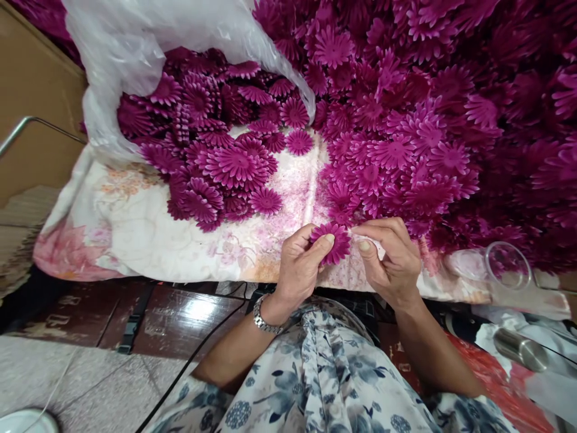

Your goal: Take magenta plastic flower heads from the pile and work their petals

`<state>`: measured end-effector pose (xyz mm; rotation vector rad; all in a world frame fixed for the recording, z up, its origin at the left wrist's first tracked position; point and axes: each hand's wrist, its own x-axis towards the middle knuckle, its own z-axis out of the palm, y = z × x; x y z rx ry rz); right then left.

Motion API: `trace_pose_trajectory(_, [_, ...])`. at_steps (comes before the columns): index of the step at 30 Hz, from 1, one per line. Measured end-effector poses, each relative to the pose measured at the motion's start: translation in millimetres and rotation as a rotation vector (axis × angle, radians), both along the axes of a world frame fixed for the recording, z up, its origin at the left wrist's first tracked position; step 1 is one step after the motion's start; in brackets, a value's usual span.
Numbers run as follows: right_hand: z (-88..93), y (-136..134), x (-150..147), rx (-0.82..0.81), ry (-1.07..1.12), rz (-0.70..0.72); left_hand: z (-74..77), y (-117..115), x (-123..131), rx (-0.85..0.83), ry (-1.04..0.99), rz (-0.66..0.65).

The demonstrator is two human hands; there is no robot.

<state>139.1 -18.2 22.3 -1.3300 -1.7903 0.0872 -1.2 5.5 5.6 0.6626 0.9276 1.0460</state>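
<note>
My left hand [300, 264] is closed on a magenta artificial flower head [340, 251], its thumb lying over the petals and its other fingers beneath. Just to the right of that flower head is my right hand [392, 258], its index fingertip close to the petals; I cannot tell whether it touches them. Its thumb is apart from the index finger, and no object shows between them. A big heap of similar flower heads [396, 150] rises beyond my right hand. On the left, stacked and loose flower heads [234, 165] spill from a clear plastic bag [117, 66].
A white cloth with a floral print [139, 234] covers the table. Near its right front edge lies a clear plastic cup [508, 266]. Below on the right is a metal cylinder [520, 349]. Cardboard [36, 66] stands at the far left, beside a bent metal rod [49, 123].
</note>
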Motion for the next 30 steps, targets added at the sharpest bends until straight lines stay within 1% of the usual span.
trace_pose_trajectory(2, [3.8,0.6,-2.0,0.005,0.0,-0.009,-2.7,-0.2,-0.3,0.046,0.01,0.013])
trace_pose_trajectory(5, [7.1,2.2,-6.8,-0.017,-0.006,0.036,-5.1,-0.2,-0.6,0.071,0.008,0.026])
trace_pose_trajectory(9, [5.0,2.6,-11.8,-0.079,0.021,0.083,-3.6,0.0,-0.8,0.077,0.008,0.034])
trace_pose_trajectory(11, [3.3,1.1,-12.0,-0.117,0.062,0.078,-1.4,0.6,-0.8,0.049,0.011,0.038])
trace_pose_trajectory(15, [0.6,-5.0,-10.7,-0.205,0.172,0.041,4.4,3.5,0.0,-0.096,-0.03,0.027])
trace_pose_trajectory(17, [-1.0,-7.8,-11.1,-0.284,0.262,0.029,6.5,4.7,1.1,-0.143,-0.038,0.042])
trace_pose_trajectory(19, [-3.0,-9.1,-12.9,-0.361,0.363,0.058,7.2,4.6,2.8,-0.156,-0.035,0.066])
trace_pose_trajectory(21, [-5.0,-8.7,-15.8,-0.397,0.416,0.091,6.3,3.2,4.8,-0.124,-0.014,0.088])
trace_pose_trajectory(25, [-9.2,-6.1,-21.2,-0.38,0.452,0.053,1.7,-0.8,7.3,0.014,0.066,0.16])
trace_pose_trajectory(28, [-12.1,-5.9,-21.3,-0.426,0.544,0.052,-2.6,-1.8,7.1,-0.001,0.056,0.126])
trace_pose_trajectory(30, [-12.2,-6.9,-18.7,-0.454,0.532,0.06,-5.8,-1.7,6.4,0.017,0.024,0.124])
